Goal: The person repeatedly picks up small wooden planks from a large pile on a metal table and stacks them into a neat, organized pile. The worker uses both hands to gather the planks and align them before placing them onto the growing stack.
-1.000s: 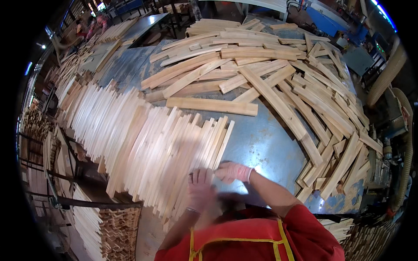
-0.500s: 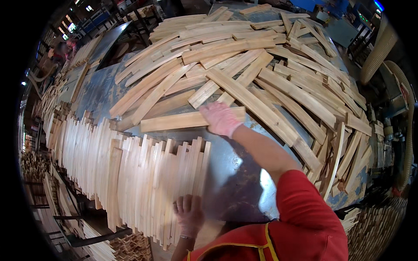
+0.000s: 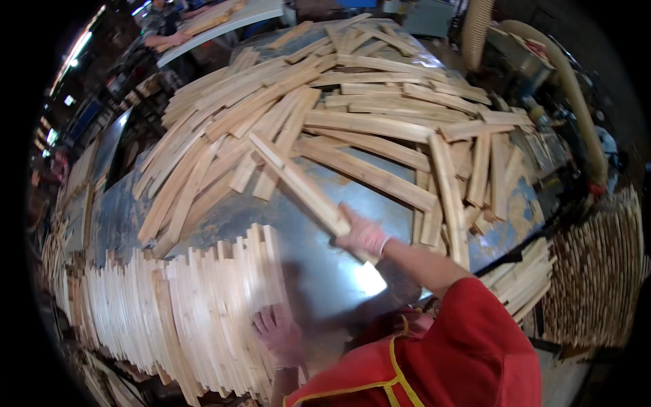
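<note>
My right hand (image 3: 364,235), in a pale pink glove, is closed around the near end of a wooden plank (image 3: 298,178). The plank slants away to the far left, its far end by two crossed boards (image 3: 288,132). My left hand (image 3: 279,334), gloved too and slightly blurred, has its fingers stretched out at the right end of a row of upright-standing slats (image 3: 210,305). Its fingertips are close to the last slats; whether they touch cannot be made out. Beyond both hands a loose heap of pale planks (image 3: 380,122) spreads over the metal tabletop (image 3: 319,278).
At the right a tall stack of wood strips (image 3: 597,271) stands beside the table, with boards (image 3: 519,278) near it. A ribbed hose (image 3: 576,88) curves down at the far right. Another person's hand (image 3: 178,39) rests on boards at a far table (image 3: 230,30).
The view has turned to the right. My right hand has left the plank lying behind the slats and now grips another one nearer me. My left hand stays by the row's end.
</note>
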`<state>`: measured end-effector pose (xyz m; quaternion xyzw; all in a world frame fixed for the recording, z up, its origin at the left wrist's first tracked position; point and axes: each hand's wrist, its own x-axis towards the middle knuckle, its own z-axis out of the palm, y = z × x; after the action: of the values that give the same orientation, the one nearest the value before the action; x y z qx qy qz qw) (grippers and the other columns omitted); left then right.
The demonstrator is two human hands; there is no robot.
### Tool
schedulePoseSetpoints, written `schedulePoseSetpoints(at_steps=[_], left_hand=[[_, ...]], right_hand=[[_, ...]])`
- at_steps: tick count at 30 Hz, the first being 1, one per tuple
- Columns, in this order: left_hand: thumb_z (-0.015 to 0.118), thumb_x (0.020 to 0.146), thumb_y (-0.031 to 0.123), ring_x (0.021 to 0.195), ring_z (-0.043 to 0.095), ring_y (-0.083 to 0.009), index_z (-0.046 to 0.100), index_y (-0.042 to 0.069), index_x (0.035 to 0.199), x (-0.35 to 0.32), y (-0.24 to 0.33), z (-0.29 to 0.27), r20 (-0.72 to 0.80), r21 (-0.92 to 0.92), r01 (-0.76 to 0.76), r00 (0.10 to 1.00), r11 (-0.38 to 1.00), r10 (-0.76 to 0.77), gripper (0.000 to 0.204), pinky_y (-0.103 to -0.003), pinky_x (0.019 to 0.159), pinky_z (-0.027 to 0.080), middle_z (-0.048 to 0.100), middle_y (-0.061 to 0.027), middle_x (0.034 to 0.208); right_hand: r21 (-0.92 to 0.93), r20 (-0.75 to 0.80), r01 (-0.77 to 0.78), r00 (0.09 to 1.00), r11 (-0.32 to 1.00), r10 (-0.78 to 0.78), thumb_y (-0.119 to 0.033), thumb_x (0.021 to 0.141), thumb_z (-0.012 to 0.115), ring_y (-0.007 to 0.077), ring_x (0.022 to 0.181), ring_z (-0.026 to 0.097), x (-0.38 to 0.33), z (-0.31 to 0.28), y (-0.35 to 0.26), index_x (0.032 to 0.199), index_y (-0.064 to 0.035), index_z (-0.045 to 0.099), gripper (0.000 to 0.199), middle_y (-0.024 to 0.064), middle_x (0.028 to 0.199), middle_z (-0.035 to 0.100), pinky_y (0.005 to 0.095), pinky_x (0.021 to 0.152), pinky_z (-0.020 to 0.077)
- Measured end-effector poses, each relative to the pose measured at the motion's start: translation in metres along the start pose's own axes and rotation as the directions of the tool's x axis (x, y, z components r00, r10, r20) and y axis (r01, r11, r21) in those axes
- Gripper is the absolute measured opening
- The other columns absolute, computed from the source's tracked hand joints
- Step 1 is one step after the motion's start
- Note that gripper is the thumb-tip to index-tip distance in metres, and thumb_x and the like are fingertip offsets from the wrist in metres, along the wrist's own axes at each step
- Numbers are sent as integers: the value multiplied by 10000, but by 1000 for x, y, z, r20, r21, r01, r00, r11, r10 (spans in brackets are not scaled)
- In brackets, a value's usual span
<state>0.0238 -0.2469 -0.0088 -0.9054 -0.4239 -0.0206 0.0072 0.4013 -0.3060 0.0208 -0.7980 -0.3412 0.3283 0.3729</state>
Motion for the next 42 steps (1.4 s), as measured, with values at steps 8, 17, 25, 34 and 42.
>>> schedulePoseSetpoints(at_steps=[8, 17, 25, 34, 42], left_hand=[[785, 846, 275, 1525, 367, -429, 489, 50, 1535, 21, 25, 0, 34, -213, -53, 998, 976, 62, 783, -550, 1280, 284, 467, -195, 1595], [744, 847, 305, 1570, 289, -411, 379, 66, 1615, 15, 18, 40, -1, 15, -66, 998, 998, 66, 883, -551, 1320, 183, 382, -178, 1649], [695, 813, 196, 1452, 399, -460, 505, 28, 1482, 20, 34, 14, -55, -51, -74, 996, 996, 71, 715, -622, 1252, 290, 482, -206, 1502], [676, 779, 118, 1263, 523, -423, 604, 54, 1293, 40, 46, -16, -221, -124, -196, 961, 973, 166, 522, -600, 1075, 433, 554, -175, 1320], [709, 799, 231, 1447, 427, -433, 578, 75, 1440, 23, 36, 2, -65, -87, -62, 996, 994, 57, 672, -611, 1238, 302, 510, -166, 1496]], right_hand=[[-90, 700, 236, 706, 968, -107, -500, 949, 647, 398, 1213, 681, -165, 168, -2, 1497, -50, 569, 713, 260, 1298, 707, 475, 1064, 526], [-438, -521, -344, 850, 830, 78, -259, 838, 720, 389, 1066, 708, -65, -143, 59, 1051, -11, 744, 327, 229, 1115, 717, 490, 918, 572], [-452, -459, -315, 884, 835, 85, -267, 819, 798, 462, 1205, 643, -68, -156, 99, 1569, -57, 406, 872, 278, 1301, 659, 518, 1075, 515], [-716, -34, 113, 980, 689, -196, -231, 887, 750, 404, 1318, 606, 125, -123, 4, 1627, -158, 367, 836, 210, 1408, 606, 494, 1083, 511], [-388, 132, -78, 981, 919, 139, -382, 731, 876, 433, 1305, 631, 72, -97, -19, 1677, -94, 279, 1155, 294, 1473, 586, 444, 1115, 516]])
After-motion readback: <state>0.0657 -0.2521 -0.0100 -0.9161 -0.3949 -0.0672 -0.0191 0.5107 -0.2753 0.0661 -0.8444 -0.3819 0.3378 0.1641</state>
